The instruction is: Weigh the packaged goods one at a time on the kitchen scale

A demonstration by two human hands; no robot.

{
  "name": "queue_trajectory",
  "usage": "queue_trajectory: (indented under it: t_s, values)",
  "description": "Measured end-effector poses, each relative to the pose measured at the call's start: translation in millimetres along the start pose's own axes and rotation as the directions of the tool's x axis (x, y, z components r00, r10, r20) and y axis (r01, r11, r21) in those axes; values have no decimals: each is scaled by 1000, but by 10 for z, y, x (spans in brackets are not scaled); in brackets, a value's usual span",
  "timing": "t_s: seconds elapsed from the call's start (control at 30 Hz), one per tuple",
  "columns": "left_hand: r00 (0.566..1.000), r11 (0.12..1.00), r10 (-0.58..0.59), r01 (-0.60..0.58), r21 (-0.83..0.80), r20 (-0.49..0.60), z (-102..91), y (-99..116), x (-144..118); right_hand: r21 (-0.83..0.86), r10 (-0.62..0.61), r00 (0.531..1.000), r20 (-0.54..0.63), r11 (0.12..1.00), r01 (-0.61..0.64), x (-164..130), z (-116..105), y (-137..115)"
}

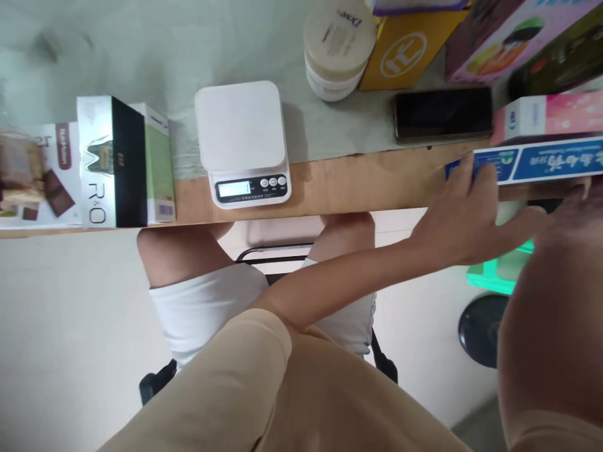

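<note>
Left hand [464,216] — reaching across my body to the right end of the table, fingers curling over the near end of the long blue box [532,160] and grasping it. Right hand [572,207] — sitting at the picture's right edge, close under the same box; mostly cut off and blurred, so I cannot tell whether it is gripping or loose.

Long blue box: lying flat along the wooden table edge [358,182], white lettering on its side, running off the right edge of the view.
Pink and white box [546,116]: resting just behind the blue one, touching it.
Black phone [443,113]: lying face up just left of the pink box, near my fingertips.
Round cream jar [336,47]: standing farther back, beside a yellow box [405,50].
White kitchen scale [242,141]: sitting mid-table, its display facing me, well apart from my hands.
Black and white box [110,160]: standing at the left, with a green and white box [160,163] pressed against it.
Chocolate-print box [38,176]: lying at the far left.
</note>
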State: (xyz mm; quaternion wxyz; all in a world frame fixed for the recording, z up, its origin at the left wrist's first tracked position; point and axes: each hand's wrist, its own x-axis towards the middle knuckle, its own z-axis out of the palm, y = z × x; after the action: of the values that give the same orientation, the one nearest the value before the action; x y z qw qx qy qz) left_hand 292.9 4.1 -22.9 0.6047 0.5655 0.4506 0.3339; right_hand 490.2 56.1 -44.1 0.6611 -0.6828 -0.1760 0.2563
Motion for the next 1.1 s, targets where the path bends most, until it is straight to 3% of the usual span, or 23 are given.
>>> queue_trajectory:
  t_s: [0.13, 0.3, 0.37, 0.47, 0.57, 0.67, 0.8, 0.87, 0.9, 1.03, 1.1]
  values:
    - [999, 997, -11, 13, -78, 31, 60, -18, -123, 225, 32, 999, -5, 974, -30, -185, -96, -47]
    - [991, 991, -43, 58, -118, 125, -169, 138, -652, 206, -23, 1000, 0, 978, 23, -580, -120, -257]
    - [996, 989, -18, 30, -148, 87, -338, 150, -919, 206, -83, 994, 68, 976, 67, -890, -74, -306]
    - [993, 993, 57, -66, -96, -101, -711, 88, -1267, 278, -185, 961, 206, 952, 124, -1476, 88, -254]
    - [927, 993, 83, -106, -43, -365, -1300, 31, -1532, 322, -229, 916, 328, 939, 120, -2070, 359, -65]
    - [807, 991, 32, -102, -85, -589, -2021, 82, -1703, 257, -202, 859, 470, 963, 86, -2557, 698, 175]
    - [655, 976, -120, -58, -208, -746, -2768, 237, -1728, 171, -235, 691, 683, 972, 162, -2933, 1130, 437]
    - [597, 972, -180, -17, -236, -782, -2957, 264, -1676, 174, -288, 629, 722, 955, 238, -2988, 1288, 526]
    - [587, 971, -190, -6, -238, -787, -3012, 259, -1646, 170, -306, 611, 731, 948, 270, -2988, 1347, 560]
    - [608, 981, -154, -4, -196, -779, -3110, 171, -1532, 127, -331, 578, 746, 922, 365, -2916, 1467, 639]
    - [582, 985, -153, 26, -170, -799, -3145, 115, -1474, 131, -369, 562, 740, 899, 418, -2882, 1481, 657]
